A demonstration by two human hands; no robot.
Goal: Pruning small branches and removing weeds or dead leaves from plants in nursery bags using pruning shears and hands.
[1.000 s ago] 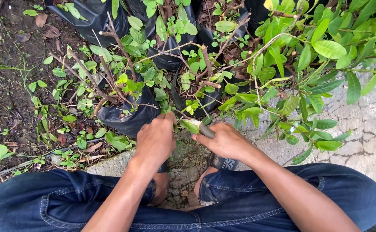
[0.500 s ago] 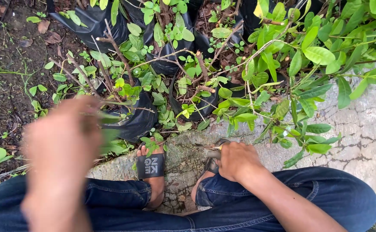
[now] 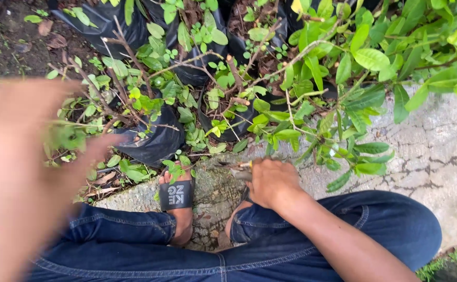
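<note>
Outdoor nursery ground in even daylight. Dark bare soil (image 3: 3, 57) strewn with dry leaves is seen at upper left; a cracked grey concrete slab (image 3: 437, 151) occupies the right. Leafy seedlings in black plastic grow bags (image 3: 155, 143) are crowded between them.

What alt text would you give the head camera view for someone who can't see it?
A crouching person's right hand holds a small cutting tool above a cracked concrete ledge, while the blurred left hand is raised close to the camera. Ahead stand young leafy plants in black nursery bags; below are blue jeans and a black slide sandal.
</note>
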